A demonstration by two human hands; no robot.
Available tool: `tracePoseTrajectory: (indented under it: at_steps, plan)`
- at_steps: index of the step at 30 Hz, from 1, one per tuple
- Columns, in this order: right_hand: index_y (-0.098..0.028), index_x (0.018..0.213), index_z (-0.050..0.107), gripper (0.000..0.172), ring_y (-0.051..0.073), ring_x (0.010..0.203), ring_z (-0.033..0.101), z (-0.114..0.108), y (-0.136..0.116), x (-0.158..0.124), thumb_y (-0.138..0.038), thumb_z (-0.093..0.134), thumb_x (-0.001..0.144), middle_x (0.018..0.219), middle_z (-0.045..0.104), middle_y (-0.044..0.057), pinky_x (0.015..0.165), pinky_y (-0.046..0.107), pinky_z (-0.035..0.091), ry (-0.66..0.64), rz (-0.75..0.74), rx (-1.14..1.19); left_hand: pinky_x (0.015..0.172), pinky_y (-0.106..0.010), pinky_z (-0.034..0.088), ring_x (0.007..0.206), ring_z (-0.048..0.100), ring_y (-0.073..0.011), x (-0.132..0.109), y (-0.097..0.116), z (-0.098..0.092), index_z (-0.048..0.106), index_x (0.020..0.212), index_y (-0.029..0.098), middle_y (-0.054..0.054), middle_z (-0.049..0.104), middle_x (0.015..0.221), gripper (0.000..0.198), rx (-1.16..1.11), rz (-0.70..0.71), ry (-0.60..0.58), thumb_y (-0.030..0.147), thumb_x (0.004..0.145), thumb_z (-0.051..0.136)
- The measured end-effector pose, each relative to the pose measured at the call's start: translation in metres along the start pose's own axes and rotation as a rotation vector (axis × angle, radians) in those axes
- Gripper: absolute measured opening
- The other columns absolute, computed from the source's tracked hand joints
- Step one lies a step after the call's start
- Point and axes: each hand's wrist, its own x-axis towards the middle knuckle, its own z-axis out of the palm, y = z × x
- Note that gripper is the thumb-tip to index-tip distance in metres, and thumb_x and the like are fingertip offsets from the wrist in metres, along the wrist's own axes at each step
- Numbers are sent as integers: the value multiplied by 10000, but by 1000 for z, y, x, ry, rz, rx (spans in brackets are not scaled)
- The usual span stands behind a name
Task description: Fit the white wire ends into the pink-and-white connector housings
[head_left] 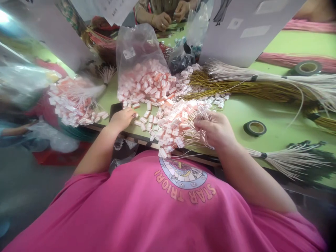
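Observation:
At the table's near edge my left hand (pixel 123 119) is closed in a pinch, with a small white connector (pixel 135 115) at its fingertips. My right hand (pixel 219 128) is wrapped round a bundle of thin white wires (pixel 195 127). Pale pink and white connectors (pixel 173 122) crowd the left end of that bundle, some hanging over the edge. Between the hands lie loose connectors (pixel 147 119). Behind them more of the same spill from a clear plastic bag (pixel 141 42). A dark flat object (pixel 115 109) is partly hidden behind my left hand.
A pile of wired connectors (pixel 70 105) sits at left. Yellow wires (pixel 236 87) and white wires (pixel 275 78) stretch across the right side. Rolls of dark tape (pixel 254 128) and a tied wire bundle (pixel 278 159) lie nearby. Across the table are another person's hands (pixel 161 21).

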Motion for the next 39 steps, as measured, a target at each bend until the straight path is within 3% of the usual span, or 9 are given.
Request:
tracePoseTrajectory:
  at_steps: [2, 5, 10, 13, 15, 20, 26, 32, 39]
  plan:
    - [-178, 569, 580, 93, 102, 518, 450, 1, 1, 0, -184, 628, 648, 522, 504, -37, 530, 263, 335, 5, 13, 35, 847, -347, 460, 878, 598, -201, 4, 16, 1, 657, 1061, 212, -79, 651, 1069, 260, -100, -8, 63, 249, 821, 566]
    - [-176, 585, 594, 79, 99, 513, 439, 1, 4, 1, -209, 640, 639, 522, 496, -41, 519, 259, 328, 27, 29, 55, 703, -308, 514, 700, 615, -141, 8, 53, -1, 577, 1178, 226, -56, 638, 993, 346, -493, -36, 91, 311, 843, 579]
    - [-175, 593, 608, 113, 90, 481, 417, 1, 1, -2, -254, 648, 664, 499, 481, -47, 495, 254, 318, 19, 43, -28, 526, -249, 501, 672, 599, -125, 8, 130, -9, 667, 880, 194, -54, 611, 957, 215, -1012, 104, -149, 310, 709, 727]
    - [-172, 593, 608, 138, 87, 481, 410, 0, -4, -4, -269, 645, 683, 492, 466, -49, 492, 251, 317, -13, 29, -74, 556, -238, 494, 702, 584, -119, 7, 163, -7, 675, 757, 170, -57, 609, 923, 140, -1058, 169, -311, 294, 712, 724]
    - [-167, 605, 623, 134, 91, 509, 434, -2, -6, -5, -268, 635, 693, 522, 500, -40, 513, 253, 337, -43, -10, -91, 650, -243, 504, 754, 585, -122, 5, 175, -1, 674, 784, 162, -50, 611, 887, 117, -975, 175, -339, 265, 737, 705]
    - [-163, 603, 638, 148, 96, 535, 450, -6, -9, -6, -264, 615, 709, 540, 524, -30, 531, 253, 347, -107, -67, -145, 699, -233, 496, 842, 596, -128, 7, 180, 14, 562, 1129, 172, -49, 619, 960, 466, -903, 77, -227, 181, 694, 729]
    - [-157, 599, 634, 171, 89, 543, 447, -4, -10, -6, -280, 621, 717, 547, 525, -30, 528, 242, 346, -145, -97, -177, 728, -269, 506, 775, 611, -124, 14, 180, 9, 666, 894, 119, -71, 679, 922, 190, -818, 57, -297, 181, 717, 697]
    - [-159, 582, 602, 221, 88, 554, 430, -2, -10, -6, -310, 606, 744, 556, 503, -30, 539, 244, 340, -136, -129, -264, 680, -247, 514, 768, 618, -126, 14, 181, 13, 639, 940, 123, -64, 677, 916, 352, -883, 22, -221, 202, 629, 784]
    - [-160, 574, 570, 232, 85, 555, 404, -4, -9, -6, -291, 580, 765, 555, 465, -33, 533, 247, 321, -162, -172, -338, 718, -270, 529, 753, 638, -134, 14, 179, 8, 688, 897, 133, -55, 695, 852, 213, -782, 83, -227, 202, 701, 736]
